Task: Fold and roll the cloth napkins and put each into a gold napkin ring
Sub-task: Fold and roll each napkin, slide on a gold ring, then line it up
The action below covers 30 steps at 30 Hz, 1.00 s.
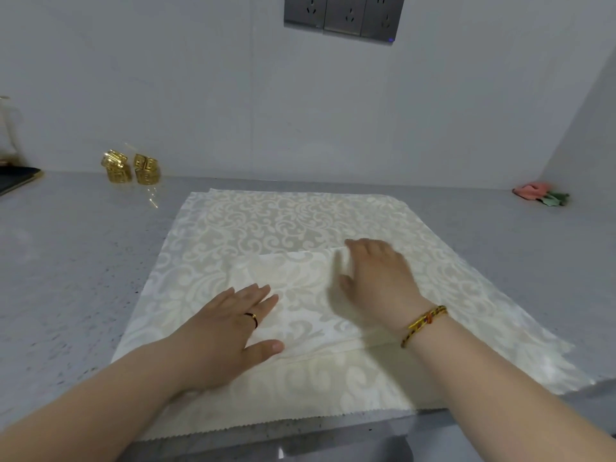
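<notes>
A cream damask napkin (pixel 266 228) lies spread flat on the grey counter (pixel 66 261), more layers showing under its far edge. On its middle sits a smaller folded napkin (pixel 300 295). My left hand (pixel 230 328) presses flat on the folded napkin's left part, fingers straight. My right hand (pixel 376 281) rests flat on its right part, fingertips at the far fold edge. Two gold napkin rings (pixel 115 166) (pixel 146 170) stand by the wall at the far left.
A pink and green cloth flower (pixel 540 195) lies at the far right by the wall. A dark flat object (pixel 16 180) sits at the left edge. Wall sockets (pixel 343 15) are above. The counter's front edge runs just below the napkin.
</notes>
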Tool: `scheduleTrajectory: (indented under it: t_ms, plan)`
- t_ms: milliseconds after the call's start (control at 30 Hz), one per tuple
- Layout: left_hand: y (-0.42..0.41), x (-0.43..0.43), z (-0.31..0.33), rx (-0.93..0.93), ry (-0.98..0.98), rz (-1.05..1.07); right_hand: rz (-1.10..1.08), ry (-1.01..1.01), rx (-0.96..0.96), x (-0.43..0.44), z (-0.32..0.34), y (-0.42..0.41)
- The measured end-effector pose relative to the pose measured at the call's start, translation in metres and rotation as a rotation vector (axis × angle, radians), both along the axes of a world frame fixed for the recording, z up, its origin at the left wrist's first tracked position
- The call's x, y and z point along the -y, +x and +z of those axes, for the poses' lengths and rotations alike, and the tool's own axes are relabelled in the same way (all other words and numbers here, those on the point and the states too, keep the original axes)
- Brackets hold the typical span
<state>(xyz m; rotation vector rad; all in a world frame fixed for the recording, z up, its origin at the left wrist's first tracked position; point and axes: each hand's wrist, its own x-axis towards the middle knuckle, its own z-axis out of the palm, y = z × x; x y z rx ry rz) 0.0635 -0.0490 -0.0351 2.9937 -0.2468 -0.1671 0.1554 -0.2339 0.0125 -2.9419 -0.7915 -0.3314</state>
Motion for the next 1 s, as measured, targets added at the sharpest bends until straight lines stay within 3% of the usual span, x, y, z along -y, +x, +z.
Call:
scheduleTrajectory:
  t_ms: [100,200,333,500,700,867,1000]
  plan:
    - [0.0,-0.001,-0.004,0.034,0.007,0.0,0.215,0.035,-0.175,-0.025,-0.018,-0.024]
    - [0.0,0.0,-0.004,0.067,0.011,0.003,0.202,-0.01,-0.337,-0.025,-0.039,-0.025]
    - [-0.004,0.002,-0.005,0.134,0.0,0.016,0.115,-0.016,-0.337,0.001,-0.045,-0.007]
    - [-0.004,0.002,0.003,0.466,0.107,-0.212,0.081,0.018,-0.351,0.027,-0.041,0.005]
    - [0.007,0.004,0.006,0.686,0.266,-0.445,0.219,0.278,-0.373,0.039,-0.033,-0.002]
    - [0.022,-0.045,0.023,0.732,0.321,-0.37,0.415,0.137,-0.268,0.053,-0.028,-0.012]
    - [0.028,-0.07,0.02,0.57,0.298,-0.142,0.556,0.112,0.002,0.034,-0.037,-0.023]
